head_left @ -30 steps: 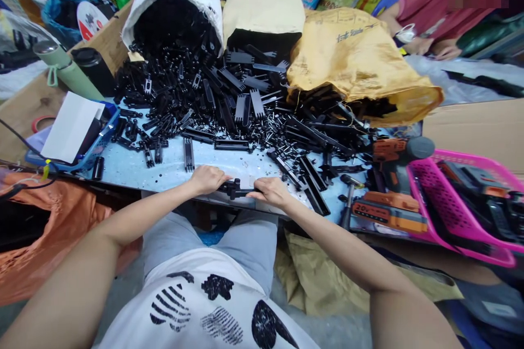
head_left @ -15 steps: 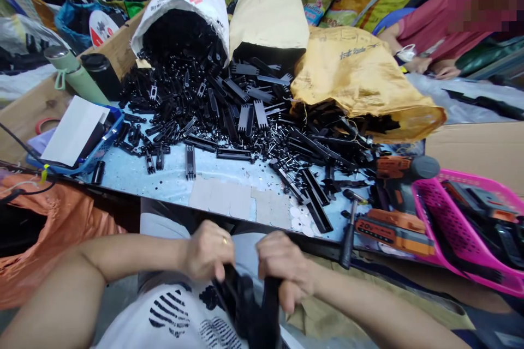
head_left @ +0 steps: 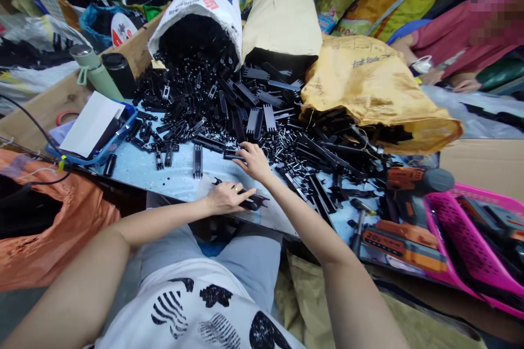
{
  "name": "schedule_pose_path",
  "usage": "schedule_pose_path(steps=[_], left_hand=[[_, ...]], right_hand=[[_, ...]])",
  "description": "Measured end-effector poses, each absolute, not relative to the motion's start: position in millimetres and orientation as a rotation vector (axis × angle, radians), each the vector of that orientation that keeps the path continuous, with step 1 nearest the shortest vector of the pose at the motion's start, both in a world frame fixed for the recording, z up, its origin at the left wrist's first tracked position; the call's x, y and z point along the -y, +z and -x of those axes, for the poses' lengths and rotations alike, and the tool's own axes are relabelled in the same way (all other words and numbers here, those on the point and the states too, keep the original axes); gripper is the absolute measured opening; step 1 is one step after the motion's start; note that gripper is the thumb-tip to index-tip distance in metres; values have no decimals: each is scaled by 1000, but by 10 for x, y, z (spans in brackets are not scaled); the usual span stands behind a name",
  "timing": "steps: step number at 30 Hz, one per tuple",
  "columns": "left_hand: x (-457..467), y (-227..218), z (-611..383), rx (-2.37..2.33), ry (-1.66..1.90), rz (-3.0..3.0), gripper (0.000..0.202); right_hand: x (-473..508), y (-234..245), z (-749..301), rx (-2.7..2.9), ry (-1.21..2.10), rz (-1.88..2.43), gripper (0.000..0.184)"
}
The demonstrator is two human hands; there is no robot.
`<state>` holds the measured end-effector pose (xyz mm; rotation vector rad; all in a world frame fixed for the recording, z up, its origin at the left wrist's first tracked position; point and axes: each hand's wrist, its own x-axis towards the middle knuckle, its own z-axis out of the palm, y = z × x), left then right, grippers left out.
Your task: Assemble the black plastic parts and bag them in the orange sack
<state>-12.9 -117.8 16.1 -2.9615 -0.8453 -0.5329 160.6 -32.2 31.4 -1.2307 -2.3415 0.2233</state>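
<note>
My left hand [head_left: 227, 198] lies at the table's front edge with its fingers closed over a black plastic part [head_left: 252, 203], whose pronged ends stick out on both sides. Just beyond it, my right hand [head_left: 256, 162] reaches over the table with fingers apart, at the right end of a short black plastic strip [head_left: 231, 155]. Whether the fingertips touch that strip is hard to make out. Left of the strip lies a flat black pronged piece [head_left: 197, 161]. Behind both hands spreads a heap of black plastic parts [head_left: 221, 98] with small metal pins [head_left: 286, 147] among them.
A white sack [head_left: 200, 5], a cream sack [head_left: 282, 16] and a yellow sack [head_left: 368, 76] open onto the heap. To the right are a hammer [head_left: 359, 223], an orange power drill [head_left: 405, 182] and a pink basket [head_left: 462, 251]. A blue tray [head_left: 130, 120] sits left. A co-worker [head_left: 450, 38] is at back right.
Both hands have moved from my lap up to the table. The black part they gripped together is now under my left hand alone; my right hand has let go and reached forward.
</note>
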Motion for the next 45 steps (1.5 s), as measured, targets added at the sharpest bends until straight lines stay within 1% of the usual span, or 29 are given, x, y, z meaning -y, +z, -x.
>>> schedule_pose_path(steps=[3, 4, 6, 7, 10, 11, 12, 13, 16, 18, 20, 24, 26, 28, 29, 31, 34, 37, 39, 43, 45], left_hand=[[872, 69, 51, 851, -306, 2988, 60], [755, 61, 17, 881, -258, 2991, 58], [495, 92, -41, 999, -189, 2975, 55], [360, 127, -53, 1087, -177, 2946, 53], [4, 270, 60, 1292, -298, 2828, 47], [-87, 315, 161, 1403, -359, 2764, 42], [-166, 351, 295, 1565, -416, 2661, 38], [-236, 376, 457, 1767, -458, 2521, 35], [-409, 380, 1016, 2345, -447, 1989, 34], [-485, 345, 1328, 2487, -384, 1903, 29], [-498, 325, 1496, 2442, -471, 1970, 24], [-234, 413, 1334, 2042, -1103, 2176, 23], [47, 487, 1079, 1870, -1389, 2389, 24], [372, 528, 800, 1776, -1551, 2677, 27], [529, 529, 672, 1732, -1558, 2831, 27], [792, 485, 464, 1786, -1570, 3042, 28], [1004, 358, 285, 2082, -1653, 3102, 33], [1052, 269, 220, 2259, -1734, 3045, 39], [1058, 266, 206, 2277, -1706, 3067, 42], [1091, 333, 205, 2061, -1532, 3064, 42], [1119, 365, 209, 1931, -1433, 3014, 38]], right_hand=[[-100, 343, -1627, 2602, 117, 1271, 17], [-157, 385, -1603, 2618, 133, 1231, 15], [-159, 530, -1544, 2465, 182, 1172, 12], [-112, 622, -1519, 2323, 210, 1162, 16], [176, 825, -1510, 1951, 330, 1128, 51], [308, 826, -1537, 1893, 390, 1115, 59], [451, 779, -1580, 1861, 452, 1104, 61], [599, 686, -1637, 1844, 512, 1099, 59], [1011, 253, -1861, 1813, 603, 1154, 41], [1205, 1, -1996, 1900, 628, 1222, 29], [1309, -115, -2051, 2064, 612, 1295, 27], [1278, -30, -1837, 2314, 488, 1368, 44], [1193, 40, -1659, 2268, 553, 1382, 43], [1109, 88, -1516, 2019, 762, 1427, 47], [1075, 106, -1465, 1840, 903, 1448, 51], [1035, 138, -1402, 1496, 1180, 1437, 61], [1042, 182, -1370, 1237, 1436, 1336, 69], [1102, 205, -1376, 1152, 1515, 1268, 71], [1155, 200, -1392, 1138, 1544, 1247, 71], [1236, 157, -1454, 1155, 1584, 1196, 68], [1250, 142, -1515, 1217, 1529, 1185, 65]])
